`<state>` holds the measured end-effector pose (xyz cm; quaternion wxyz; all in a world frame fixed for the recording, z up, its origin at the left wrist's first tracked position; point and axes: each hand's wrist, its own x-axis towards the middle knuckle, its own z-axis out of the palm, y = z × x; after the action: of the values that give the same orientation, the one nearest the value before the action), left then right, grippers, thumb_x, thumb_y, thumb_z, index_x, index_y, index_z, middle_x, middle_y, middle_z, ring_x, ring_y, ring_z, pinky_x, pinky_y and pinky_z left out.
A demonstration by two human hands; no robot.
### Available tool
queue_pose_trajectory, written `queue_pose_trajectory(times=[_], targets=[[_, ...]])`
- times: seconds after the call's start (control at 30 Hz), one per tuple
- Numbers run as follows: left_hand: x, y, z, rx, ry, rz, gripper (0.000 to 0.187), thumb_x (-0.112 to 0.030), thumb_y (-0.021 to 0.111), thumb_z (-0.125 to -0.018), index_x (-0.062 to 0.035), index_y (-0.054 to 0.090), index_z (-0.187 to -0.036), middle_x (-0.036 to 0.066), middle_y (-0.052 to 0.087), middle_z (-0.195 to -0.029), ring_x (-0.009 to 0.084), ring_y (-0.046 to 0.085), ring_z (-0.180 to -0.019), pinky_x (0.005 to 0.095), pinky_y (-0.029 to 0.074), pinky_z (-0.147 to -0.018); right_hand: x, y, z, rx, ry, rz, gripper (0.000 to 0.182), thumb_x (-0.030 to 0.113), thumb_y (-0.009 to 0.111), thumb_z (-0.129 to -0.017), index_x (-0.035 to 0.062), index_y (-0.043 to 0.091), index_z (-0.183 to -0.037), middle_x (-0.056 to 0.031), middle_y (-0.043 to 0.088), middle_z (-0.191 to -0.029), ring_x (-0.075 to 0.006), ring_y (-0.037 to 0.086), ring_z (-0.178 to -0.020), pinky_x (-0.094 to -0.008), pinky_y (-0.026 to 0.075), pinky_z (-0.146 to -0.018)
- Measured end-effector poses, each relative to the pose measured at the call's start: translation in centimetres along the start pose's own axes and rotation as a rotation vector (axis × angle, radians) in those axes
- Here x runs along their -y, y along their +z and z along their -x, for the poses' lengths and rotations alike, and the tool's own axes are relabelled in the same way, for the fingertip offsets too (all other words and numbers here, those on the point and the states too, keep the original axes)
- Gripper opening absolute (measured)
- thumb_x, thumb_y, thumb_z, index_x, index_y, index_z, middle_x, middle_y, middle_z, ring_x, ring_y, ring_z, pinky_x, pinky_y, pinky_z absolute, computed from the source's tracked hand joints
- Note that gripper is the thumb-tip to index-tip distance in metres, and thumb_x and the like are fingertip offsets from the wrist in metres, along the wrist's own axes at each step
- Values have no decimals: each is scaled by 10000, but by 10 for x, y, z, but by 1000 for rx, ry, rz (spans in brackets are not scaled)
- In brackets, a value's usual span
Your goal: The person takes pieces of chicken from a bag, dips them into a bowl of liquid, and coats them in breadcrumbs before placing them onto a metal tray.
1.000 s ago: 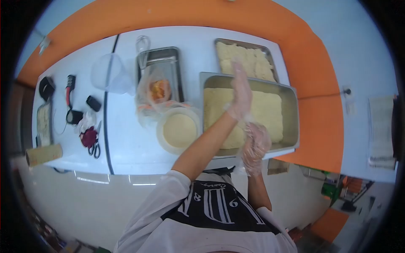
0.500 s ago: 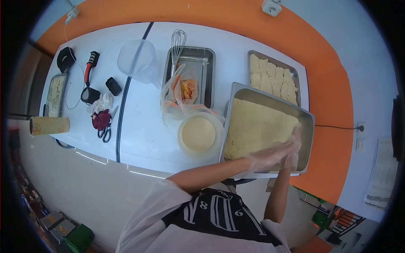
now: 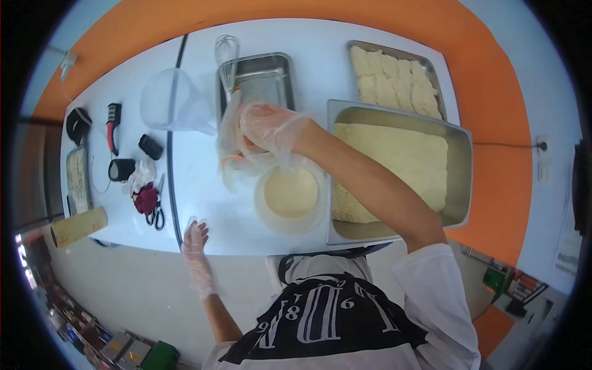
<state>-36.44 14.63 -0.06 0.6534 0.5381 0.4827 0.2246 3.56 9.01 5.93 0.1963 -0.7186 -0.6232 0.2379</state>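
Note:
My right hand (image 3: 266, 126), in a clear plastic glove, reaches across to the clear plastic bag (image 3: 231, 148). Its curled fingers close on the bag, though the fingertips and the bag's orange contents are largely hidden. My left hand (image 3: 196, 239), gloved too, is open and holds nothing by the table's front edge. Just below the bag stands a round tub (image 3: 291, 194) of pale cream-coloured mixture. Under my right forearm lies a deep metal pan (image 3: 459, 179) holding a flat pale yellow sheet (image 3: 394, 151), with a crumbly surface at its lower left.
A shallow tray (image 3: 394, 80) of pale strips sits at the back right. Behind the bag are a metal pan (image 3: 262, 80) and a whisk (image 3: 227, 61). A clear jug (image 3: 176, 102), scissors (image 3: 157, 213), a knife sharpener (image 3: 113, 129) and a yellowish roll (image 3: 79, 226) lie leftward.
Both hands have left the deep pan's right side. My right hand has moved left onto the plastic bag, and my left hand has swung to the table's front edge. The view has shifted.

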Motion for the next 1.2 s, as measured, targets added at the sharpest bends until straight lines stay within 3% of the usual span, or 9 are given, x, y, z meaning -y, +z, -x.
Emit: queue_pose_trajectory(times=[0.03,0.07,0.17,0.3,0.4,0.6,0.67,0.9,1.2], targets=[[11,-1,5,-163,102,-192,466,-254,638,-1117,74,593,-1445,208,674,-1375,281,652,-1301,429,482,-1171,-14,21,-24,73,-4,91,158,141,680,-896,20,774,-935,-206,745,-1009,-324,724,-953,-425,578,-873],[18,-8,11,-113,145,-361,425,-147,664,-1087,60,597,-1452,209,618,-1485,303,566,-1421,443,408,-1234,-19,36,-45,148,-10,183,162,154,683,-892,23,776,-910,-209,748,-1010,-339,726,-968,-443,579,-879],[58,1,28,-165,218,-358,414,-119,671,-1071,58,609,-1441,205,626,-1480,313,540,-1449,444,386,-1241,-34,44,-63,198,-265,342,185,182,679,-892,10,748,-899,-209,749,-1022,-340,739,-1009,-448,586,-890],[76,17,34,-192,147,-287,416,-99,686,-1056,43,610,-1440,214,612,-1497,344,507,-1484,459,368,-1245,-24,33,-66,336,-344,467,171,171,674,-900,19,739,-942,-201,749,-1042,-352,743,-1041,-447,591,-908],[91,23,29,-178,223,-334,428,-116,690,-1051,2,610,-1455,240,581,-1519,385,493,-1494,482,363,-1243,-26,31,-65,202,-369,443,204,139,752,-807,28,778,-976,-197,772,-1053,-354,757,-1015,-455,613,-875],[108,40,9,-254,581,-759,489,-118,699,-996,-89,576,-1469,194,556,-1546,472,427,-1511,643,254,-1278,-12,3,-57,210,-192,422,230,180,808,-773,-6,757,-897,-207,754,-1030,-360,739,-1035,-450,593,-934],[126,46,1,-230,662,-869,548,-144,714,-960,-116,548,-1481,161,540,-1571,504,375,-1532,729,181,-1272,-8,7,-51,180,-123,645,161,164,767,-816,42,789,-920,-176,776,-1006,-351,760,-1021,-464,610,-888],[127,52,-3,-204,643,-903,520,-190,743,-934,-137,611,-1435,116,544,-1575,485,372,-1528,718,221,-1269,-23,46,-54,144,-5,634,127,156,725,-845,55,799,-867,-210,765,-896,-381,767,-903,-489,609,-834],[116,54,-3,-210,596,-891,493,-181,742,-937,-118,621,-1411,124,556,-1547,477,383,-1521,693,244,-1277,-22,30,-41,37,-171,563,143,156,745,-794,32,791,-850,-216,758,-865,-387,762,-863,-494,593,-763]])
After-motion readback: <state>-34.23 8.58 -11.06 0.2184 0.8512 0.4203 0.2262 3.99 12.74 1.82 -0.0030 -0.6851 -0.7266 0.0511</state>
